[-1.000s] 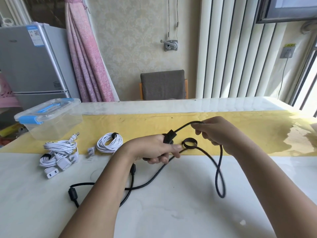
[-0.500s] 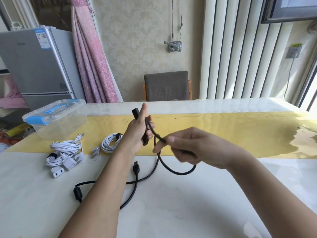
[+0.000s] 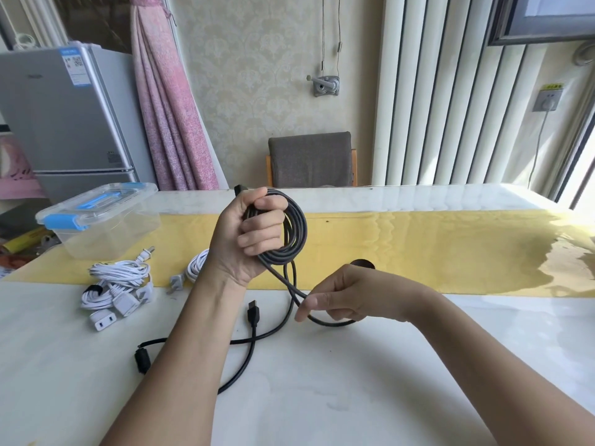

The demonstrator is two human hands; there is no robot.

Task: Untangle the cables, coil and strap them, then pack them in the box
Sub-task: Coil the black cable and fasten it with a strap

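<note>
Head view: left hand (image 3: 244, 243) now clamps several new loops of black cable (image 3: 299, 226), right hand (image 3: 351, 296) pinches slack at five o'clock; coiling well underway, tail on desk (image 3: 354, 397).

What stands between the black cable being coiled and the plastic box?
Mainly the lid, closed on the box. White cable bundles lie on the table before it, low enough to carry the black cable over.
</note>
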